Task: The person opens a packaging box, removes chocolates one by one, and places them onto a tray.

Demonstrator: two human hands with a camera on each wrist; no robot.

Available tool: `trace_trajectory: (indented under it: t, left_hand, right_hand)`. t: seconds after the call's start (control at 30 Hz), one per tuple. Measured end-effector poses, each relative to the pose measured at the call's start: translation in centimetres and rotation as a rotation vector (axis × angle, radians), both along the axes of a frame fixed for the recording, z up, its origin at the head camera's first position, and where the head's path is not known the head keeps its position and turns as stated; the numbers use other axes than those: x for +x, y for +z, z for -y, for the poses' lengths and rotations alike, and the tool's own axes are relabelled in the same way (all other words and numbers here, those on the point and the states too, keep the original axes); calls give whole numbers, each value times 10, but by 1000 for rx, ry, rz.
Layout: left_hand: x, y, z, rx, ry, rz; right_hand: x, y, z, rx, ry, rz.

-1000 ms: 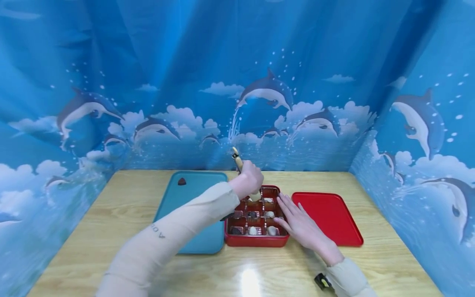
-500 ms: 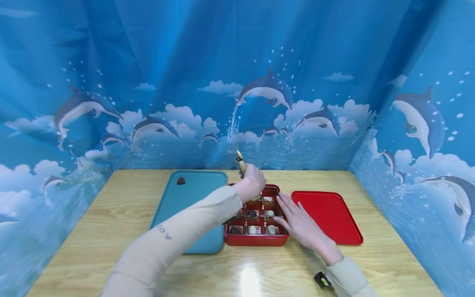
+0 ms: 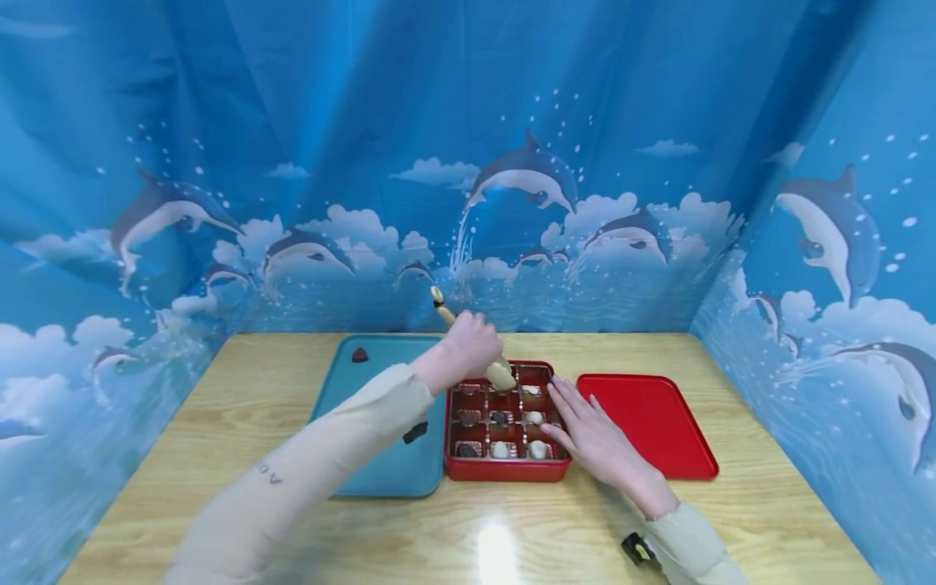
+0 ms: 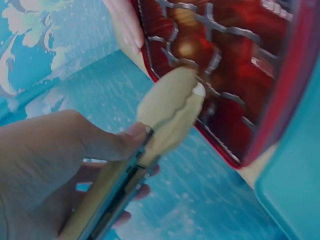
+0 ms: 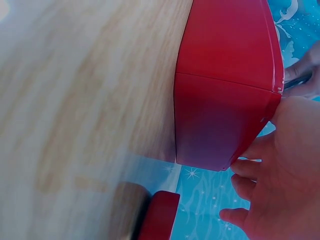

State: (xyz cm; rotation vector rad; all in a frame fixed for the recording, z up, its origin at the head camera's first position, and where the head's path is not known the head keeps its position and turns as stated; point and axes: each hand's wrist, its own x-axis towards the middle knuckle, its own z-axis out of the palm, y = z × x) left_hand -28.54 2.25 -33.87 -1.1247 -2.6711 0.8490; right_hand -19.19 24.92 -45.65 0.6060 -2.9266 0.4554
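Observation:
My left hand [image 3: 471, 345] grips a pair of beige tongs [image 4: 170, 107], whose handle end leans up to the left. The tong tips are over the back middle part of the red box [image 3: 508, 470]. Something small and white shows at the tips in the left wrist view; whether it is pinched is unclear. Dark chocolates [image 3: 466, 449] and white chocolates [image 3: 500, 449] sit in the box's divided compartments; the back left ones are partly hidden. My right hand [image 3: 600, 439] rests with straight fingers against the box's right side.
A blue tray [image 3: 387, 479] lies left of the box, with a dark triangular chocolate [image 3: 359, 355] near its far left corner. Right of the box is a red lid [image 3: 651, 422]. A dolphin-print curtain [image 3: 468, 203] stands behind the wooden table [image 3: 409, 536].
My left hand has shifted left, and the tongs' handle end has swung left, uncovering more of the box. The right hand stays in place at the box's side.

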Motion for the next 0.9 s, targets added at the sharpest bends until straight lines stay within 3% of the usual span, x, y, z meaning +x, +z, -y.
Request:
trace_trajectory:
  t: [0.13, 0.37, 0.47, 0.67, 0.9]
  left_hand:
    - [1, -6, 22, 99, -67, -36]
    - [4, -23, 54, 262, -196, -160]
    - [6, -30, 64, 320, -226, -174]
    - [9, -41, 79, 414, -239, -176]
    - [12, -46, 97, 438, -202, -179]
  right_hand:
    - [0, 0, 0, -1, 2, 2]
    - [0, -2, 0, -5, 2, 6]
    - [-1, -3, -1, -2, 3, 6]
    - [-1, -3, -1, -3, 3, 8]
    - [-2, -3, 0, -1, 2, 4]
